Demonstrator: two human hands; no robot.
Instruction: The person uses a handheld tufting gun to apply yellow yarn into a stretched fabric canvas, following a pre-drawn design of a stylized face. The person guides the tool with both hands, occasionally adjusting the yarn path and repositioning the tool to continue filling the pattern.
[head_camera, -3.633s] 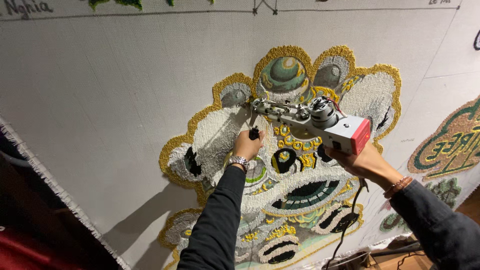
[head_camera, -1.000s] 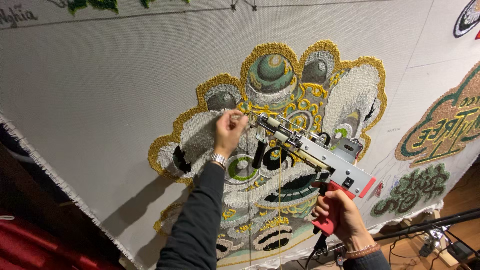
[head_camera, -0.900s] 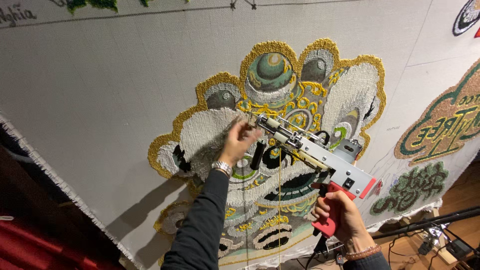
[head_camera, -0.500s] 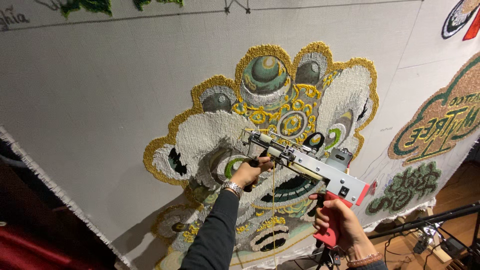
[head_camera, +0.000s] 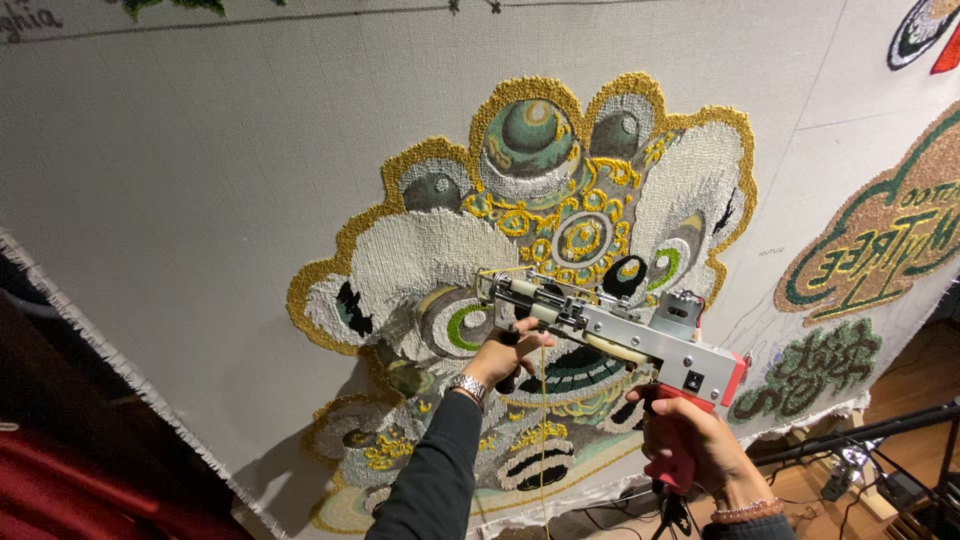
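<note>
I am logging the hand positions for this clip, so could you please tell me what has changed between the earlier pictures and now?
The left hand came down off the white tufted patch of the lion-head rug and took hold of the front grip under the metal tufting gun with the red handle. The gun's nose swung left across the design. The right hand stayed closed on the red handle, and the grey backing cloth stayed stretched.

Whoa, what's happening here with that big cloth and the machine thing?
A person is working a tufting gun against a large pale cloth stretched upright. The right hand grips the gun's red handle, and the left hand holds the front grip beneath its metal body. The gun's tip sits on a tufted lion-head design in white, gold and green, already largely filled in. A yellow yarn strand hangs below the gun. Another tufted patch lies to the right.
</note>
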